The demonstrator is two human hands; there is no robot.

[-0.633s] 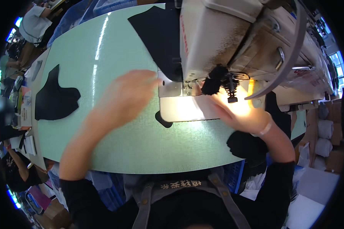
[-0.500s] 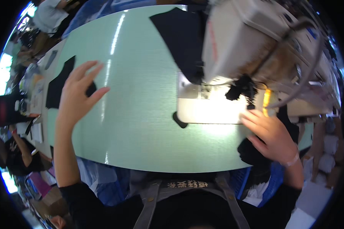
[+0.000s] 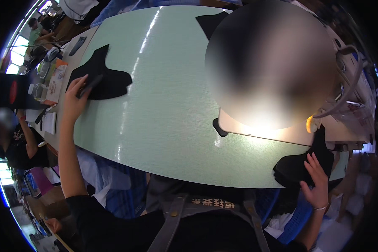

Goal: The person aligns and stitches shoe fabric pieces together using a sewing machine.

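Note:
On the left of the green tabletop (image 3: 172, 84), my left hand (image 3: 74, 101) pinches the lifted edge of a black fabric piece (image 3: 107, 84). Its thumb and fingers are closed on the cloth. At the right front corner lie more black fabric pieces (image 3: 292, 166). My right hand (image 3: 317, 178) rests on them with its fingers stretched out and the thumb apart. A lit sewing machine bed (image 3: 239, 124) stands between the hands, nearer the right one. A round blur hides most of the machine above it.
Another black fabric piece (image 3: 212, 24) lies at the far edge, partly behind the blur. A small black pad (image 3: 219, 127) sits beside the machine bed. Bottles (image 3: 38, 90) and a box (image 3: 56, 82) stand on the left ledge. Beyond it is another person (image 3: 23, 143).
My left hand has come down onto the left black fabric and taken hold of its edge. My right hand has drawn back from the machine bed onto the right pieces. The view has shifted.

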